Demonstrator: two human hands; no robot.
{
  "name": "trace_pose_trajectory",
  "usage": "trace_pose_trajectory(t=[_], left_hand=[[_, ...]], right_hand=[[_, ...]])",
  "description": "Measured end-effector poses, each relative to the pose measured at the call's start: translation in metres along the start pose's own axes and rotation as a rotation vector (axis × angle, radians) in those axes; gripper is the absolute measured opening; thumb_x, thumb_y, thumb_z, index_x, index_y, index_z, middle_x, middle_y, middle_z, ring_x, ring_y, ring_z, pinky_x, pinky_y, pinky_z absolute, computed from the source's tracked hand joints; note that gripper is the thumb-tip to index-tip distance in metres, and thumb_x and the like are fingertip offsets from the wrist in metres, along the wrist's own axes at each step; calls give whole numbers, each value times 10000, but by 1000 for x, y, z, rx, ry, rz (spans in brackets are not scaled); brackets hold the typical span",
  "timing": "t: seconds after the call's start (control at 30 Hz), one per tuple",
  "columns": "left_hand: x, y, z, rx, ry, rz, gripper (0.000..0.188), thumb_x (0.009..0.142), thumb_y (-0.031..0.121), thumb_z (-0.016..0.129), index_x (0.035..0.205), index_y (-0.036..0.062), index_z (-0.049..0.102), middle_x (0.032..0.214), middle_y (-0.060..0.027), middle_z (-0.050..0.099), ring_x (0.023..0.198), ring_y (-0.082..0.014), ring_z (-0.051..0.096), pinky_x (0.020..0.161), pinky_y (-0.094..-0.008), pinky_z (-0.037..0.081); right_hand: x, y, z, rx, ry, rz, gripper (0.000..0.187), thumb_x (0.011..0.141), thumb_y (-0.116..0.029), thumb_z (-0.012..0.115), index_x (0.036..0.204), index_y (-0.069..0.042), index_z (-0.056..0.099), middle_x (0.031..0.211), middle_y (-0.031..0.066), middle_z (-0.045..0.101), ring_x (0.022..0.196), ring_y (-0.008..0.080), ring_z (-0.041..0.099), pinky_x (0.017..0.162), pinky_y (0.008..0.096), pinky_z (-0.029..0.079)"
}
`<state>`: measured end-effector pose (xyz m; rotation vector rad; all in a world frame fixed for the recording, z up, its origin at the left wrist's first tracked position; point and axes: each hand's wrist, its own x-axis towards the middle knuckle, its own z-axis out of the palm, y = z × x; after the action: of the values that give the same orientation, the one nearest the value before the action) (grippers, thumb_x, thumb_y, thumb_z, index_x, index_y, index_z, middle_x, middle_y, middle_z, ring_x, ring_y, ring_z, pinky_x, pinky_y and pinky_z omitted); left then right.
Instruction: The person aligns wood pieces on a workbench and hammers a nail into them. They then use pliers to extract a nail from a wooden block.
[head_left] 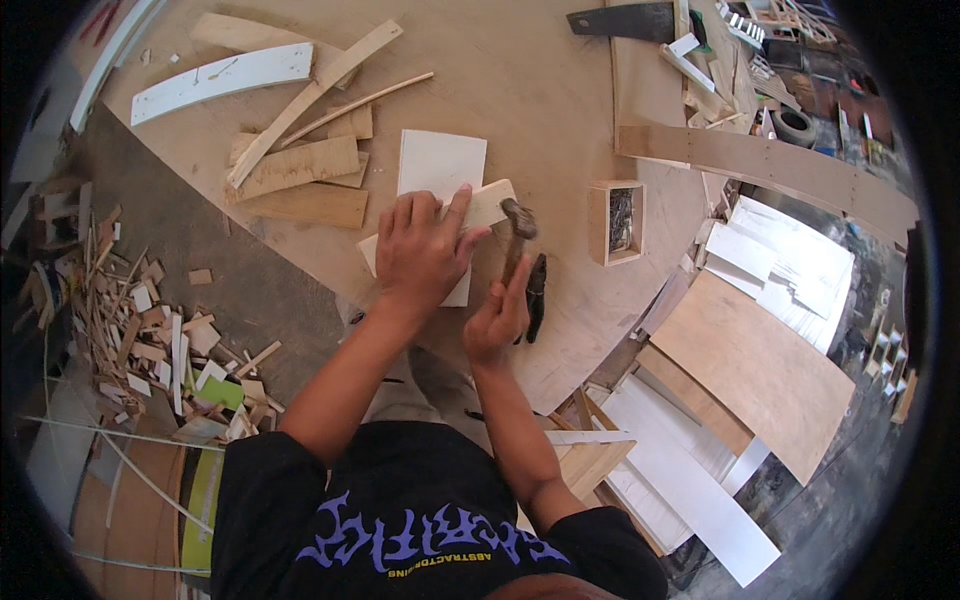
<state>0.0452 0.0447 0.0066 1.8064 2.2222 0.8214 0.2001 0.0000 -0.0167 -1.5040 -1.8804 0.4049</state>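
My left hand (420, 250) presses a pale wooden strip (488, 204) down across a white board (442, 160), its fingers over the strip and the thumb toward the right. The strip lies aslant, its far end pointing up and right. My right hand (498, 318) grips a hammer (516, 245) by its handle. The hammer head is at the strip's right end; whether it touches the wood I cannot tell. Dark pliers (536, 298) lie on the table just right of my right hand. Part of the white board is hidden under my left hand and the strip.
A small wooden box (597, 225) of nails stands to the right. Several wooden slats (300, 172) and a curved white piece (222, 82) lie at the far left. A handsaw (625, 21) rests at the far edge. Offcuts (160, 340) are heaped on the floor at left; panels (755, 365) lie at right.
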Motion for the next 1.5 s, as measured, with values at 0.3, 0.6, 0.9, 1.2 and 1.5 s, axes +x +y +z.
trace_pose_trajectory(t=[0.3, 0.6, 0.9, 1.2, 1.5], left_hand=[[-1, -2, 2, -5, -10, -5, 505, 911, 477, 689, 1287, 141, 724, 970, -78, 563, 975, -274, 560, 832, -413, 428], [-5, 2, 3, -9, 10, -1, 529, 884, 459, 737, 1315, 155, 709, 971, -77, 570, 952, -266, 569, 835, -412, 436], [-2, 3, 4, 26, 30, 3, 532, 879, 457, 752, 1318, 159, 707, 967, -78, 563, 915, -259, 568, 829, -406, 440], [-3, 2, 5, 4, 18, 16, 530, 884, 463, 747, 1318, 160, 707, 966, -81, 563, 928, -259, 573, 840, -416, 430], [-2, 4, 5, 0, -2, -17, 517, 885, 466, 744, 1303, 163, 714, 973, -76, 565, 945, -258, 568, 862, -414, 425]], right_hand=[[-20, 9, -8, 192, 55, 75, 484, 1080, -91, 416, 1506, 138, 397, 1317, 311, 641, 1104, 409, 687, 925, 432, 539], [0, 14, -4, -151, 53, -261, 485, 1076, -82, 433, 1501, 149, 390, 1129, 275, 689, 835, 337, 699, 729, 398, 557], [-14, 23, -15, 64, 42, 36, 543, 1068, -80, 421, 1553, 131, 298, 966, 126, 638, 681, 166, 523, 661, 289, 494], [-21, 19, -9, 156, 56, 62, 542, 1075, -89, 415, 1554, 131, 293, 1173, 234, 666, 884, 311, 669, 805, 355, 537], [-7, 19, -16, 104, 6, -11, 534, 1067, -73, 452, 1550, 113, 321, 1250, 308, 655, 1056, 425, 691, 900, 426, 548]])
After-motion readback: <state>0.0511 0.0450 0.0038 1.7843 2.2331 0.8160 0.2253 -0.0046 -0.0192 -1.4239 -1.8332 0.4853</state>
